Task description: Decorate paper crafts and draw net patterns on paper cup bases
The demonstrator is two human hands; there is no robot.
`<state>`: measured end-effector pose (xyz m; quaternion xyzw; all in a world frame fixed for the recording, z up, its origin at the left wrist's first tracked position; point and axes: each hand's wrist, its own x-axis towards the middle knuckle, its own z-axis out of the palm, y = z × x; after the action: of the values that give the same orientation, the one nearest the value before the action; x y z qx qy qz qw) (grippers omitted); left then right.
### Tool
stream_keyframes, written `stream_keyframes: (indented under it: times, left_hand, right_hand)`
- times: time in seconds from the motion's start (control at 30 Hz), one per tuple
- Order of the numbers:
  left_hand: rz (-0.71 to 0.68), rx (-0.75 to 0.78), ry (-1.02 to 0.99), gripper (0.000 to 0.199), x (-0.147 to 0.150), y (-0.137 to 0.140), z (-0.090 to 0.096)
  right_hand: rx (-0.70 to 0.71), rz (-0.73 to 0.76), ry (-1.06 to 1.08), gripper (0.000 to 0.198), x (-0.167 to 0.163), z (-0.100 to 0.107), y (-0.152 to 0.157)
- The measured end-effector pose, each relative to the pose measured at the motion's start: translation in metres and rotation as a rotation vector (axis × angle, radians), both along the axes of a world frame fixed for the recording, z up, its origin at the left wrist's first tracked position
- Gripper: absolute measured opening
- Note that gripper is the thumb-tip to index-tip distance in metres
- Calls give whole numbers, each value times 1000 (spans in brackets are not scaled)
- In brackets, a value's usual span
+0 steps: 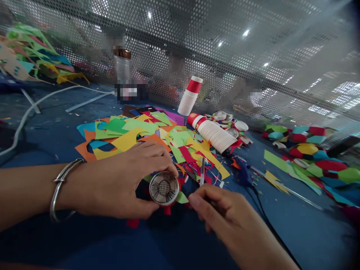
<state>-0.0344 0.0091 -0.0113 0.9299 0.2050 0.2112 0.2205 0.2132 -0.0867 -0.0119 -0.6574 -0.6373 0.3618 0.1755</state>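
Observation:
My left hand (132, 176) curls around a small paper cup end (164, 188), its thumb below and fingers above. The white round face, turned towards me, carries a dark drawn pattern with a crosshatched centre. Red paper bits show around its rim. On its right, a small green paper piece (182, 197) reaches the pinched thumb and index finger of my right hand (213, 210). Just above that hand rises a thin pale stick (202, 171); whether the hand touches it, I cannot tell. The other right fingers are partly hidden.
Coloured paper scraps (132, 129) pile behind my hands. Paper cup stacks, one standing (189, 97), one lying (215, 135), are farther back. A blue glue gun (244, 174) with a black cable lies right, near coloured paper-covered pieces (329, 165). A perforated metal screen (174, 41) stands behind.

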Motion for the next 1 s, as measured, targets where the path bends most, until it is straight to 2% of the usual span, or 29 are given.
stream_keyframes:
  times: [0.13, 0.33, 0.43, 0.63, 0.9, 1.0]
  left_hand:
    - [-32, 10, 30, 34, 1, -5, 2]
    - [-45, 18, 33, 32, 0, -9, 5]
    - [-61, 33, 12, 35, 0, -10, 5]
    - [-65, 41, -9, 36, 0, -10, 4]
    - [-51, 75, -14, 38, 1, -14, 6]
    - [-50, 111, -44, 51, 2, -17, 8]
  right_hand:
    - [-36, 10, 94, 44, -15, -4, 0]
    - [-61, -89, 218, 35, -14, -3, -11]
    - [-34, -104, 190, 36, -12, -5, -16]
    - [41, 8, 107, 40, -10, -9, -16]
    - [126, -56, 111, 38, -17, -9, -24]
    - [139, -43, 107, 38, -15, -10, -24]
